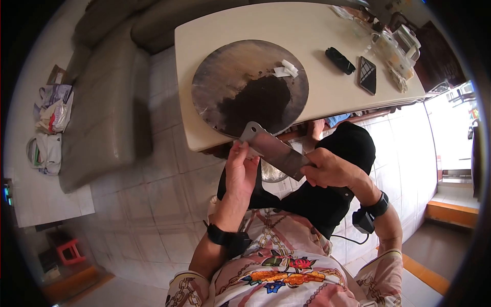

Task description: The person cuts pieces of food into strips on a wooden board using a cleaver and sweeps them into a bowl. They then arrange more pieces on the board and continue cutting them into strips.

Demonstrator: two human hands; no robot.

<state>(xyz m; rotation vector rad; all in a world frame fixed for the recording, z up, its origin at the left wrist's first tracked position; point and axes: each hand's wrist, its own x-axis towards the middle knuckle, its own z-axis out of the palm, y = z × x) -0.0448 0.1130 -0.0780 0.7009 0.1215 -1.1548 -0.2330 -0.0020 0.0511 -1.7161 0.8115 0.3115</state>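
A broad metal cleaver (276, 152) is held over my lap, just off the table's front edge. My right hand (327, 168) is closed around its handle end. My left hand (241, 171) is near the blade's other end, fingers bent, with something small and whitish, perhaps tissue, between them and the blade. Beyond the cleaver, a round board (217, 66) lies on the table, with a dark heap (261, 102) spread over its near part. Folded white paper pieces (286, 69) rest at the board's right side.
On the cream table (317, 30) are a black case (339, 60), a phone (367, 75) and a clear plastic bag (394, 53). A grey sofa (105, 102) stands at the left. Below the cleaver, a bowl-like container (273, 173) is partly hidden between my legs.
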